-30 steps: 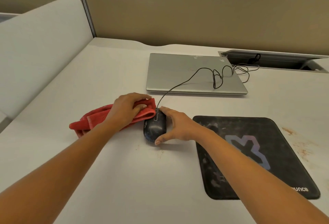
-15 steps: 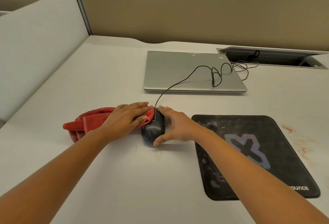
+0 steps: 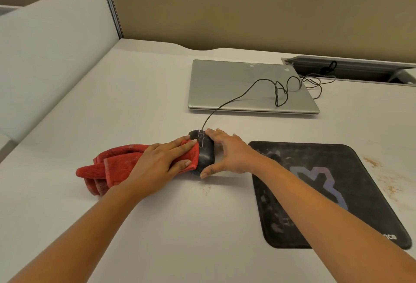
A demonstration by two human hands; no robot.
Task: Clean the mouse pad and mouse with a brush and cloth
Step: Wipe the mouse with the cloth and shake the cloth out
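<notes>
Light is even and soft with a warm tint, and I read it as overhead. Bright enough, nothing clipped. Shadows are faint: a soft one on the desk (image 3: 202, 226) just under the right hand (image 3: 231, 154) and its thumb, and a thin dark line under the laptop (image 3: 236, 84) edge beyond the hand. Dull sheen on the mouse (image 3: 206, 155) by the thumb, no hard glare. Focus holds from the hand out to the laptop, though fine detail is slightly smeared. Wide-angle stretch: forearms balloon toward the bottom corners, the partition (image 3: 247, 12) far beyond the hand bows, the pad (image 3: 360, 181) right of the hand skews.
</notes>
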